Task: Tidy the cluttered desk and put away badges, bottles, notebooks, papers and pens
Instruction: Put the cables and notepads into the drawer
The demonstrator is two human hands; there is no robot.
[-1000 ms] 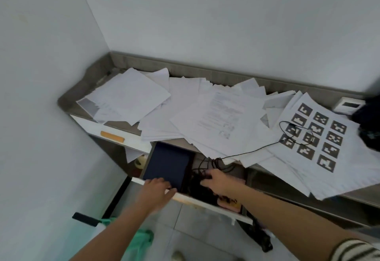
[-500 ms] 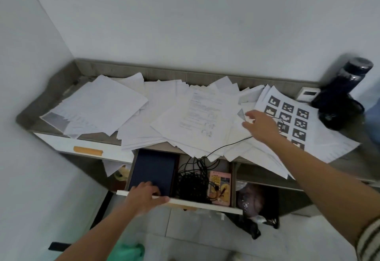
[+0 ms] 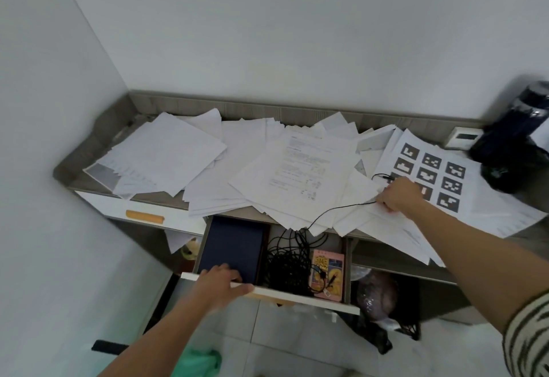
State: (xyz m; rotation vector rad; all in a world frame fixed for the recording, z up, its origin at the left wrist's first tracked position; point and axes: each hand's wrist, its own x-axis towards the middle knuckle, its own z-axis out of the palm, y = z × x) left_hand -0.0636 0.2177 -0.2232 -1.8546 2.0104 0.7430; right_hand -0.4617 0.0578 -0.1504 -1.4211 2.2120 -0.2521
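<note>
Loose white papers (image 3: 300,174) cover the grey desk (image 3: 98,142). A sheet printed with black square markers (image 3: 430,177) lies at the right. A thin black cable (image 3: 335,213) runs from the papers down into the open drawer (image 3: 297,296). My right hand (image 3: 399,195) rests on the papers beside the marker sheet, fingers curled and pinching the cable. My left hand (image 3: 218,286) grips the drawer's white front edge. Inside the drawer lie a dark blue notebook (image 3: 234,246), a tangle of black cable (image 3: 288,266) and a pink booklet (image 3: 326,272).
A dark bottle (image 3: 517,127) stands at the desk's far right, next to a small white device (image 3: 463,137). A shut drawer with an orange handle (image 3: 145,216) sits to the left. Bags (image 3: 377,296) lie under the desk, and green cloth (image 3: 199,361) on the tiled floor.
My right hand left the drawer, rose to the desk top and closed on the black cable there. My left hand stayed on the drawer front. The view shifted right, showing the bottle.
</note>
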